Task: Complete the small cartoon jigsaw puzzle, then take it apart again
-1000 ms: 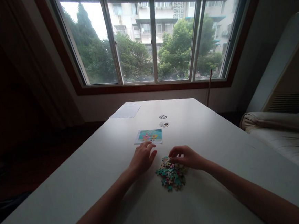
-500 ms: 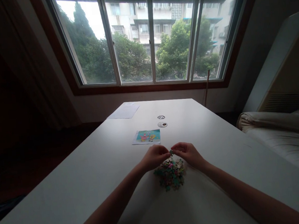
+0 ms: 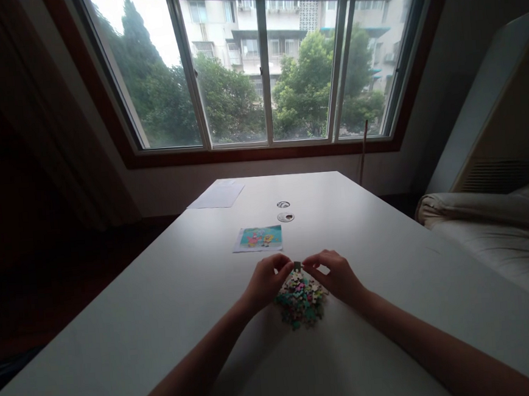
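Observation:
A small dark jigsaw puzzle piece (image 3: 297,266) is pinched between my two hands, just above the far side of a heap of pieces. My left hand (image 3: 271,278) grips its left edge with thumb and fingertips. From the other side, my right hand (image 3: 333,272) holds the right edge between finger and thumb. Below them lies the loose pile of puzzle pieces (image 3: 301,302), mixed green, white and pink, on the white table (image 3: 198,288). Beyond the left hand is a colourful cartoon picture sheet (image 3: 261,238) lying flat.
Two small round items (image 3: 285,217) lie one behind the other past the picture. A white paper sheet (image 3: 216,195) rests at the table's far left corner. To the right stands a pale cushioned seat (image 3: 490,223). A window (image 3: 236,72) fills the wall ahead.
Both hands have shifted slightly with the piece, which now shows a broader dark face between the fingertips. The camera view has moved a little; the pile stays in place.

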Available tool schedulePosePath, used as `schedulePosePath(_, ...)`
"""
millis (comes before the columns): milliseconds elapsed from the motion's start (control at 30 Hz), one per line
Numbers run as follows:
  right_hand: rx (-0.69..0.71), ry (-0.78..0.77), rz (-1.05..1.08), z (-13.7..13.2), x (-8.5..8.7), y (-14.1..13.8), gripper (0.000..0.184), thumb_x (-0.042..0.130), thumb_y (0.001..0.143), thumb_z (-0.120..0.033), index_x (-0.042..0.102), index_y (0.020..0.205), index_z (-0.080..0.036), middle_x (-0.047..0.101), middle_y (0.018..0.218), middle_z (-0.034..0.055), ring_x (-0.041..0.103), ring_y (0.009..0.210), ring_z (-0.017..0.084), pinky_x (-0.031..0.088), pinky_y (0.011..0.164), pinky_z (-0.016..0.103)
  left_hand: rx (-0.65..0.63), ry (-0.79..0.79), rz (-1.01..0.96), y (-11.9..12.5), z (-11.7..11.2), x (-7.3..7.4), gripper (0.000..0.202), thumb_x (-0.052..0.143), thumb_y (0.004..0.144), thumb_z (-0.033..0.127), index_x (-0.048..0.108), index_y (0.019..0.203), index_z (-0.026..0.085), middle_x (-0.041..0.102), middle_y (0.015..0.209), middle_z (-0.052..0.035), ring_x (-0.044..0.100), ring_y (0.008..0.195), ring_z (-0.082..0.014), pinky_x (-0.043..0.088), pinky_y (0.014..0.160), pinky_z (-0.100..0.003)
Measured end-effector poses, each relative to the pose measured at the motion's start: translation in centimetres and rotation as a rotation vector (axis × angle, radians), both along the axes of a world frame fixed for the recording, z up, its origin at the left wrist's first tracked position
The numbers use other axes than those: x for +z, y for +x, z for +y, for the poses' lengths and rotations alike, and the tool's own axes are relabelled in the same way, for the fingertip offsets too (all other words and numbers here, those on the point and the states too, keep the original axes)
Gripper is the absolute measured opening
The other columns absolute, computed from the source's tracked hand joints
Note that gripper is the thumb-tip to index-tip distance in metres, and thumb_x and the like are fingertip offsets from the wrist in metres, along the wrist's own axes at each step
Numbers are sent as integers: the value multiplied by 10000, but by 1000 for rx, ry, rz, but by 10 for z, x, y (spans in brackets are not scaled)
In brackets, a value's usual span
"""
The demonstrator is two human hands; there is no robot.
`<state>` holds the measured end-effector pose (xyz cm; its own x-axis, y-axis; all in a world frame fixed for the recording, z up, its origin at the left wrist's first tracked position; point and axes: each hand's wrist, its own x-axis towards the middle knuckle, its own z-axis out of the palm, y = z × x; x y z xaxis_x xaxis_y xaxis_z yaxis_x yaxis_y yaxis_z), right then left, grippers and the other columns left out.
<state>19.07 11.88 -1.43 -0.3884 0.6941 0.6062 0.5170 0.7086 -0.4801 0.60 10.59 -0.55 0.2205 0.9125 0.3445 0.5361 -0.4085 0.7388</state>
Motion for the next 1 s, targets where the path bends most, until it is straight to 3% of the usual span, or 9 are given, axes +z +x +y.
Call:
schedulePosePath(333,-22,96,-83,-1,2,1,178,493,821,-327,621,803,-204,652,737,28,554,680,149,351,704,297,7,43,-46,0,-1,1,231,510,780,319,617,719,124,609,646,-23,514,602,-118,392,555,-207)
schedulePosePath(533,-103,149,-8,5,5,6,142,525,804,-307,622,788,-205,652,735,22,558,671,147,360,701,293,51,253,-7,-1,-5,4,144,532,777,254,621,841,161,593,694,-20,519,625,-114,415,596,-223)
schedulePosePath(767,-203,257,101,14,3,12,120,541,792,-293,624,774,-208,654,750,4,559,610,123,375,696,292,98,444,-2,-4,-4,2,95,541,771,207,622,775,157,567,697,-25,495,600,-113,428,589,-241)
schedulePosePath(900,-204,278,90,12,4,11,102,552,784,-283,623,771,-213,648,744,-1,563,634,125,366,698,289,89,400,-30,-3,-4,1,96,557,763,213,638,770,160,573,691,-24,494,598,-112,422,581,-233)
schedulePosePath(1000,-186,275,96,6,6,6,99,563,775,-290,619,752,-211,642,722,-6,552,605,116,360,694,287,83,273,-85,1,-6,1,123,576,752,254,652,748,157,578,658,-18,486,577,-108,405,549,-216)
